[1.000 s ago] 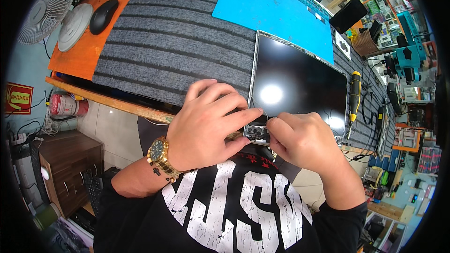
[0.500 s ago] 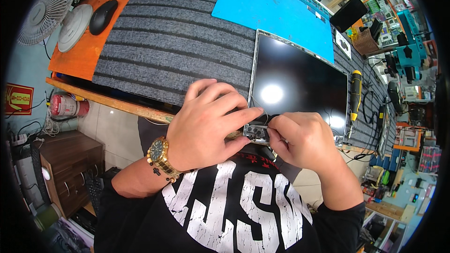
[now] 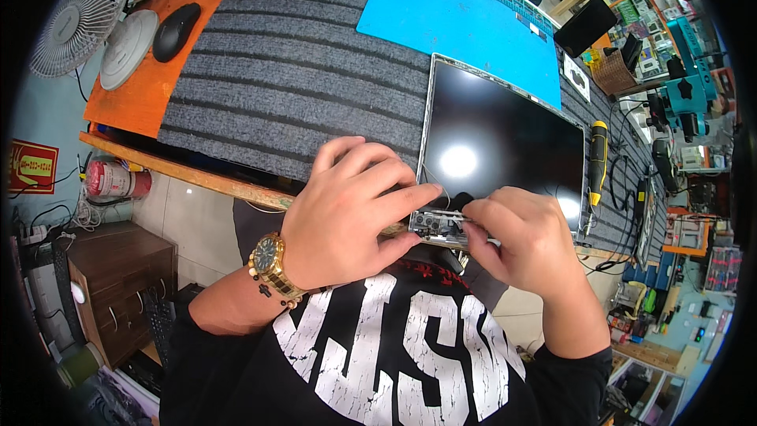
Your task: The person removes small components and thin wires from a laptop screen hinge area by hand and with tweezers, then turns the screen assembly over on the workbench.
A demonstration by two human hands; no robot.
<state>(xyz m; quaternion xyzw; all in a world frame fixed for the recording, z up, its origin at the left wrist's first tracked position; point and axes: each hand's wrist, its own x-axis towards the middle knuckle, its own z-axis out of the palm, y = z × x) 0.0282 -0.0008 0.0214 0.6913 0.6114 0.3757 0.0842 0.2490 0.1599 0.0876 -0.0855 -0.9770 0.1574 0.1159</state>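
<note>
Screen point(image 3: 512, 130): face up, right of frame centre.
Left hand point(image 3: 351, 209): fingers spread, forefinger and thumb at the screen's lower left corner.
Right hand point(image 3: 516, 233): fingers curled, thumb and forefinger at a metal strip point(image 3: 448, 215); cannot tell whether they pinch it.
Yellow-black tool point(image 3: 599, 159): right side of frame.

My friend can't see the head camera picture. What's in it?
A person's left hand and right hand work at the near-left corner of a dark screen panel. A striped grey mat is at its left, a blue mat beyond, and a yellow and black tool at its right.
</note>
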